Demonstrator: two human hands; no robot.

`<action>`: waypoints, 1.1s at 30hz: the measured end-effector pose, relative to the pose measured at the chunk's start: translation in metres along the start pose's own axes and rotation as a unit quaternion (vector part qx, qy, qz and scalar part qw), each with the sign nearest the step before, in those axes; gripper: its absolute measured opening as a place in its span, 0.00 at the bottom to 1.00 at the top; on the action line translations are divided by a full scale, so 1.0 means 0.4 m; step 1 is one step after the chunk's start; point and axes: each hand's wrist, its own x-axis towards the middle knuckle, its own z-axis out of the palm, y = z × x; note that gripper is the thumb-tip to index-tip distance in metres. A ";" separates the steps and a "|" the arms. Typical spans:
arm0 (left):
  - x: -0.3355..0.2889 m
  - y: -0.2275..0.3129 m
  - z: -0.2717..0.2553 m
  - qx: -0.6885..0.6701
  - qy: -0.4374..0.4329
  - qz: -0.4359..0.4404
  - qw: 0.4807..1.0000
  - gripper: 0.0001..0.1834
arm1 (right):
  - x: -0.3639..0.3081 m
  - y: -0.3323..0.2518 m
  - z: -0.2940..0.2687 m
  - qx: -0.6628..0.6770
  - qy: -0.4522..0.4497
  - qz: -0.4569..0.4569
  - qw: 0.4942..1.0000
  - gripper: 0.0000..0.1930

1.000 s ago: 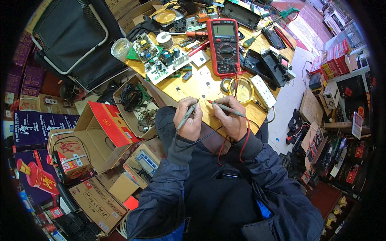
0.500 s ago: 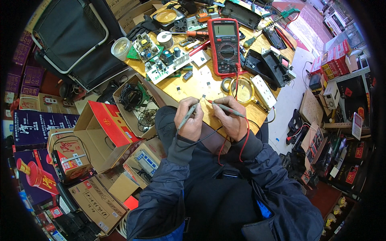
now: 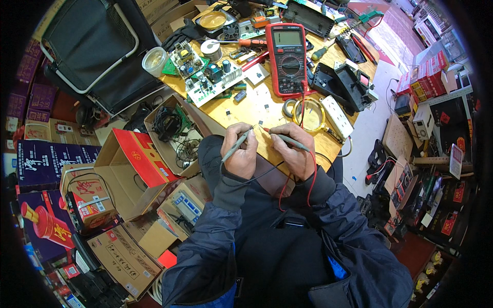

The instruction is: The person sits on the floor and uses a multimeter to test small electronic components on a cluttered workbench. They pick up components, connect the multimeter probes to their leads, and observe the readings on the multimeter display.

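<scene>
My left hand (image 3: pixel 240 152) is closed around a grey test probe (image 3: pixel 236 145) on a black lead. In my right hand (image 3: pixel 294 154) is a second test probe (image 3: pixel 290 141), on a red lead. Both tips point at a small black three-legged component (image 3: pixel 261 122) on the wooden table's near part; whether they touch its legs is too small to tell. Two similar components lie farther off, one at the left (image 3: pixel 228 112) and one ahead (image 3: pixel 266 107). The red multimeter (image 3: pixel 286 60) lies beyond my hands with its display lit and leads plugged in.
A white circuit board (image 3: pixel 213 84) sits at the table's left, near a solder spool (image 3: pixel 211 50). Right of the multimeter are a yellow-rimmed magnifier (image 3: pixel 309 114), a white power strip (image 3: pixel 336 117) and an opened black case (image 3: pixel 343 84). Cardboard boxes (image 3: pixel 123 256) crowd the left floor.
My left hand has shifted slightly left, its probe tip drawing back a little from the small component. The right hand has barely moved, its probe still pointing there.
</scene>
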 end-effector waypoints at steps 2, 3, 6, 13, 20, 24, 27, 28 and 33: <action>0.001 -0.002 0.001 0.000 0.001 0.002 1.000 0.10 | 0.001 -0.002 -0.002 -0.019 -0.007 -0.009 1.000 0.08; 0.002 -0.002 0.002 0.000 0.001 0.001 1.000 0.10 | 0.001 -0.004 -0.003 -0.026 -0.008 -0.015 1.000 0.08; 0.003 0.003 0.002 0.001 -0.002 0.003 1.000 0.10 | -0.004 -0.009 -0.001 0.032 0.000 0.048 0.998 0.09; 0.003 0.023 0.002 0.023 -0.011 0.016 1.000 0.10 | -0.005 -0.007 0.006 0.028 0.014 0.067 0.997 0.09; 0.004 0.027 0.006 0.017 -0.007 0.016 1.000 0.09 | -0.006 -0.004 0.005 0.046 0.010 0.079 0.996 0.09; 0.005 0.029 0.006 0.031 -0.008 0.026 0.999 0.09 | -0.005 -0.004 0.008 0.040 0.013 0.061 0.997 0.09; 0.007 0.029 0.007 0.036 -0.007 0.039 0.999 0.09 | -0.005 -0.005 0.008 0.037 0.015 0.058 0.998 0.09; 0.008 0.029 0.008 0.035 -0.005 0.042 0.998 0.09 | -0.005 -0.006 0.007 0.035 0.013 0.064 0.997 0.09; 0.007 0.028 0.007 0.037 -0.008 0.034 0.999 0.09 | -0.005 -0.004 0.007 0.037 0.012 0.070 0.997 0.09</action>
